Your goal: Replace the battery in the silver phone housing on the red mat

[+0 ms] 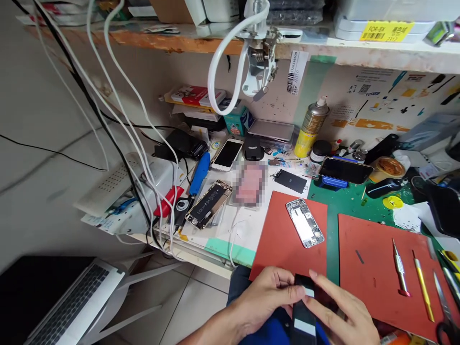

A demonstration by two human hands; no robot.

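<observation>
Both my hands meet at the bottom middle, over the near edge of a red mat [287, 239]. My left hand [268, 292] has its fingers curled round the top of a flat black part with white strips [304, 311]. My right hand [338, 309] pinches the same part from the right, index finger stretched across it. Just beyond the hands, an opened phone housing [304, 223] lies on the red mat, its inside facing up.
A second red mat [381, 273] at the right carries a screwdriver [399, 268] and a yellow-handled tool [422, 282]. An opened phone showing its battery [208, 203], a white phone [227, 154], a spray can [311, 127], hanging cables and a laptop [53, 302] lie around.
</observation>
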